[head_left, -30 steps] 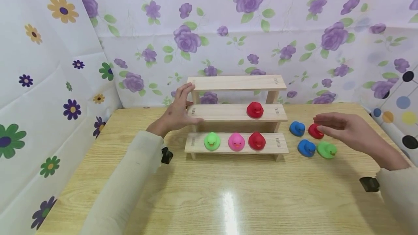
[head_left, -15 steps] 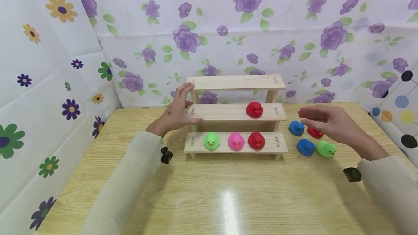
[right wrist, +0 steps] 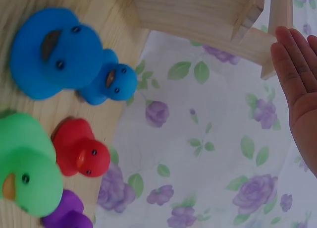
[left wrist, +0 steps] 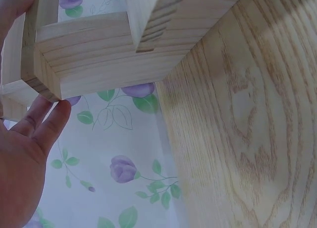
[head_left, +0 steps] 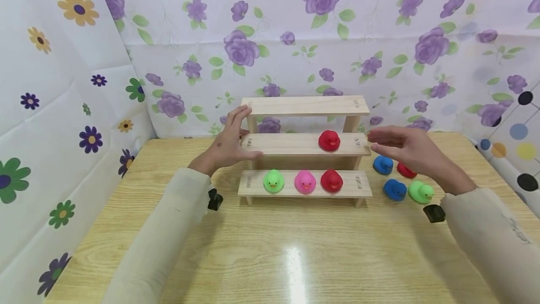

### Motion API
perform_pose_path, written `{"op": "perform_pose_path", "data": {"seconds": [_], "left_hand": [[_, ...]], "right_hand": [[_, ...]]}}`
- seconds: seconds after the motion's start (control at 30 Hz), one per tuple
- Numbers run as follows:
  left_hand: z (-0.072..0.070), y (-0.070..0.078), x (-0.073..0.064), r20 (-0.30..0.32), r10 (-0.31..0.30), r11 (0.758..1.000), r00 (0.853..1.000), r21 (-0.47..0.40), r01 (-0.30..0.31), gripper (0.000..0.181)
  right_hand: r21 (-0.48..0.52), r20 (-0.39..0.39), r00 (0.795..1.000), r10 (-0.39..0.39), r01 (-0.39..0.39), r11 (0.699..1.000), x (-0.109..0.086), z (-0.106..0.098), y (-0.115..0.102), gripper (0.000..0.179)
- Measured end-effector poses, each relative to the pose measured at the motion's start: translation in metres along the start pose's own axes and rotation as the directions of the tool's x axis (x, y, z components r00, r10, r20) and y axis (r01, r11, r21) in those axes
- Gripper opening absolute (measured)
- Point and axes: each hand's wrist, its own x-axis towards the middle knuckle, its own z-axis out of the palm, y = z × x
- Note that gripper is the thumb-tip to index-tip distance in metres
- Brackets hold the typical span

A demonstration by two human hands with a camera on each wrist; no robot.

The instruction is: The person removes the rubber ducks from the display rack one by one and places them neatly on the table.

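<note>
A three-tier wooden shelf (head_left: 287, 144) stands in the head view. My left hand (head_left: 228, 147) grips its left end, thumb along the middle board; the left wrist view shows fingertips on a board's edge. The middle board carries a red rubber duck (head_left: 329, 140). Along the bottom board sit a green duck (head_left: 273, 181), a pink duck (head_left: 305, 182) and another red duck (head_left: 331, 180). Beside the shelf's right end, my right hand (head_left: 415, 147) holds nothing, its fingers extended toward the middle board. The right wrist view also shows straight fingers.
Right of the shelf, on the wooden table (head_left: 253, 247), lie two blue ducks (head_left: 394, 190), a green duck (head_left: 421, 192) and a red duck (head_left: 406, 171), partly below my right hand. A purple duck (right wrist: 68, 210) shows in the right wrist view. Flowered cloth (head_left: 190, 27) hangs behind.
My right hand has moved left and away from me, from above the loose red duck to the shelf's right end. The left hand keeps its hold; the ducks stay put.
</note>
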Motion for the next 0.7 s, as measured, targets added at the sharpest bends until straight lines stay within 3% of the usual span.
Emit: {"op": "perform_pose_path", "data": {"seconds": [0.27,0.7], "left_hand": [[-0.002,0.004,0.001,0.0,0.009,1.0,1.0,-0.012,-0.009,0.114],[0.0,0.005,0.0,0.007,-0.004,0.999,1.0,-0.032,0.004,0.116]], "right_hand": [[0.077,0.001,0.997,-0.073,0.073,0.994,0.016,0.01,-0.013,0.047],[0.112,0.028,0.999,-0.042,0.038,0.993,0.034,0.03,-0.032,0.051]]}}
